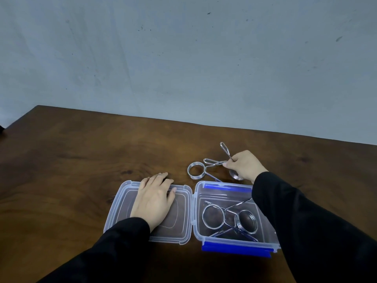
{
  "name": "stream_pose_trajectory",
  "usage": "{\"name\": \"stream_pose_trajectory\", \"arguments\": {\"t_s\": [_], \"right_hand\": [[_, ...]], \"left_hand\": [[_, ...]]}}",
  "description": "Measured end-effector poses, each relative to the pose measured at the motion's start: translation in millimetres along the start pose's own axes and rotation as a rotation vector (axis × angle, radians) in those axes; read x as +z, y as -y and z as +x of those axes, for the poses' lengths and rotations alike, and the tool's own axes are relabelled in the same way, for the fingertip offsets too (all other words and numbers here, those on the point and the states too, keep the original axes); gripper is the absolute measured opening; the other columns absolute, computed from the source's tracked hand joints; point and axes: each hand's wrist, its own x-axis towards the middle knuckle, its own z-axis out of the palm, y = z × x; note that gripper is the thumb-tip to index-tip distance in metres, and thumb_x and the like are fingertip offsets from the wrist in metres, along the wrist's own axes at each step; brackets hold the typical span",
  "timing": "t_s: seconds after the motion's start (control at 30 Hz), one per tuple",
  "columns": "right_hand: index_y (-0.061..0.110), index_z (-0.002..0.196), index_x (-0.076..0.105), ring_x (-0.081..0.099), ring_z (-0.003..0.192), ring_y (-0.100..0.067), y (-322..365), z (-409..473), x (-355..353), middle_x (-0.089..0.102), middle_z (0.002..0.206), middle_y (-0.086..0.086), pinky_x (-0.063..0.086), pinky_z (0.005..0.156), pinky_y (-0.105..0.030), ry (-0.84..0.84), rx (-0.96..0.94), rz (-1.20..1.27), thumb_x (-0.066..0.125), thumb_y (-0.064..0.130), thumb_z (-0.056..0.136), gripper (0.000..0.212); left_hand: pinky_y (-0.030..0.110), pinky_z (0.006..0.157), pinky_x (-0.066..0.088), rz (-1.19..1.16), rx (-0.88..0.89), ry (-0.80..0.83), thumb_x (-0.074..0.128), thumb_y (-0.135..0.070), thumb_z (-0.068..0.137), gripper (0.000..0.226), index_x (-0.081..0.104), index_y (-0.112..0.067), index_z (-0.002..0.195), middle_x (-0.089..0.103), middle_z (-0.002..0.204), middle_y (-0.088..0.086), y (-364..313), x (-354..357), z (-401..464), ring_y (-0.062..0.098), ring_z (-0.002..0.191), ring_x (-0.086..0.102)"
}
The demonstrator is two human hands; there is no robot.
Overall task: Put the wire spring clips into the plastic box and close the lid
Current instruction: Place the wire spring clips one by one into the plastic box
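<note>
Setting: a dark wooden surface (81, 156) is filling the lower half of the frame, a pale grey wall (183, 58) standing behind it.

Box (263, 227): clear plastic, blue latches at its upper and lower edges, sitting open at lower centre-right. Two clips (230, 218) are already lying crossed inside it.

Lid (181, 221): lying flat and open to the left of the box, joined along the shared edge. The left hand (153, 201) is resting palm down on it, fingers spread, gripping nothing.

Loose clip (196, 170): lying on the surface just above the box's upper edge, its coil toward the left and its long handles running right, toward the fingers.

Held clip (225, 149): one handle is sticking up and to the upper left out of the right hand (244, 165), whose grip is pinched around the wire; its coil is showing just below the fist.

Relation for the coming move: the right hand is sitting directly above the box in the frame, so the carry is likely a short pull down the frame over the upper latch. The right hand is also much the nearer to the loose clip.
</note>
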Motion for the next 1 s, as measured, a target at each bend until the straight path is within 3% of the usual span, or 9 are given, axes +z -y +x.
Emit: {"name": "stream_pose_trajectory", "arguments": {"t_s": [0.07, 0.17, 0.2, 0.3, 0.47, 0.63, 0.83, 0.93, 1.0], "right_hand": [[0.004, 0.062, 0.065, 0.055, 0.049, -0.022, 2, -7, -8, 0.055, 0.05, -0.004, 0.045, 0.056, -0.031, -0.079, -0.055, 0.028, 0.069, 0.032, 0.092, 0.042], [-0.005, 0.078, 0.067, 0.067, 0.046, -0.015, 7, -24, -25, 0.052, 0.056, -0.006, 0.061, 0.067, -0.039, -0.082, -0.109, 0.203, 0.063, 0.034, 0.096, 0.043], [-0.002, 0.084, 0.069, 0.067, 0.046, -0.011, 9, -32, -32, 0.053, 0.06, -0.004, 0.062, 0.071, -0.041, -0.091, -0.181, 0.174, 0.061, 0.033, 0.098, 0.039], [0.025, 0.101, 0.077, 0.063, 0.053, -0.009, 14, -72, -50, 0.055, 0.074, 0.002, 0.048, 0.064, -0.02, -0.111, -0.493, -0.067, 0.057, 0.026, 0.1, 0.02], [0.018, 0.113, 0.076, 0.056, 0.069, -0.007, -18, -148, -45, 0.055, 0.077, 0.007, 0.047, 0.063, -0.024, -0.013, -0.855, -0.284, 0.055, 0.031, 0.098, 0.029], [0.023, 0.113, 0.076, 0.055, 0.07, 0.002, -57, -159, -12, 0.051, 0.083, 0.017, 0.046, 0.06, -0.014, 0.002, -0.864, -0.419, 0.059, 0.032, 0.097, 0.025], [0.029, 0.128, 0.066, 0.063, 0.099, -0.009, -58, -152, -6, 0.068, 0.109, 0.008, 0.05, 0.081, -0.022, 0.163, -0.731, -0.532, 0.045, 0.044, 0.102, 0.037], [0.028, 0.103, 0.073, 0.068, 0.083, -0.01, -50, -154, -23, 0.072, 0.089, 0.01, 0.056, 0.072, -0.031, -0.033, -0.777, -0.536, 0.037, 0.056, 0.1, 0.046], [0.027, 0.09, 0.074, 0.062, 0.07, -0.009, -41, -142, -32, 0.065, 0.078, 0.011, 0.055, 0.065, -0.033, -0.166, -0.778, -0.429, 0.048, 0.049, 0.099, 0.035]], "left_hand": [[0.039, 0.108, 0.029, -0.001, 0.0, -0.001, 0.042, -0.042, 0.098, 0.036, 0.066, -0.025, 0.118, 0.058, 0.134, -0.003, 0, 0, 0, 0.015, 0.124, 0.049], [0.039, 0.108, 0.029, 0.001, -0.002, 0.001, 0.043, -0.042, 0.097, 0.036, 0.066, -0.025, 0.118, 0.058, 0.134, -0.003, 0, 0, 0, 0.015, 0.124, 0.049], [0.039, 0.108, 0.029, 0.003, -0.004, 0.004, 0.043, -0.042, 0.097, 0.036, 0.066, -0.025, 0.118, 0.058, 0.134, -0.003, 0, 0, 0, 0.015, 0.124, 0.049], [0.04, 0.108, 0.03, -0.003, -0.005, -0.001, 0.046, -0.041, 0.097, 0.034, 0.067, -0.025, 0.118, 0.059, 0.133, -0.002, 0, 0, 0, 0.016, 0.123, 0.05], [0.04, 0.107, 0.03, -0.005, -0.005, -0.012, 0.047, -0.039, 0.097, 0.032, 0.067, -0.024, 0.117, 0.06, 0.132, -0.002, 0, -1, 0, 0.017, 0.122, 0.051], [0.039, 0.107, 0.03, 0.003, -0.002, -0.012, 0.047, -0.039, 0.097, 0.032, 0.068, -0.024, 0.116, 0.06, 0.131, -0.001, -1, -2, 0, 0.017, 0.121, 0.051], [0.039, 0.108, 0.028, 0.001, -0.008, 0.002, 0.045, -0.041, 0.098, 0.034, 0.067, -0.024, 0.119, 0.059, 0.133, -0.002, -2, -4, 0, 0.017, 0.123, 0.05], [0.04, 0.108, 0.03, -0.002, -0.009, -0.004, 0.047, -0.04, 0.097, 0.033, 0.067, -0.023, 0.118, 0.06, 0.132, -0.001, -2, -4, -1, 0.017, 0.122, 0.051], [0.04, 0.108, 0.03, 0.001, -0.008, -0.005, 0.047, -0.04, 0.097, 0.033, 0.067, -0.024, 0.117, 0.06, 0.132, -0.002, -3, -4, -1, 0.017, 0.122, 0.051]]}}
